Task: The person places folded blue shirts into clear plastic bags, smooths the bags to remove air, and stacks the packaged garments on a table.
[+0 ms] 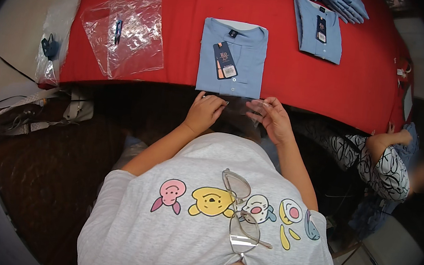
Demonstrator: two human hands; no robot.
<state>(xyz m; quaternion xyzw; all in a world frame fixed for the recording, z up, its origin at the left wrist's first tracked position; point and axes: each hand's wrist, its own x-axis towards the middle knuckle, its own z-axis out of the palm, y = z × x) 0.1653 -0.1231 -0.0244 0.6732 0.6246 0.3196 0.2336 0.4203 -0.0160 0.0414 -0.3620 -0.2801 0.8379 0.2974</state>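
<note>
Clear plastic bag held just off the near edge of the red worktop. Left hand nearly closed, pinching it; right hand half curled, fingers parted, film between thumb and fingers. Folded blue shirt with dark tag flat just beyond. Left: loose clear bags, blue pen on top. Right: second folded shirt.
</note>
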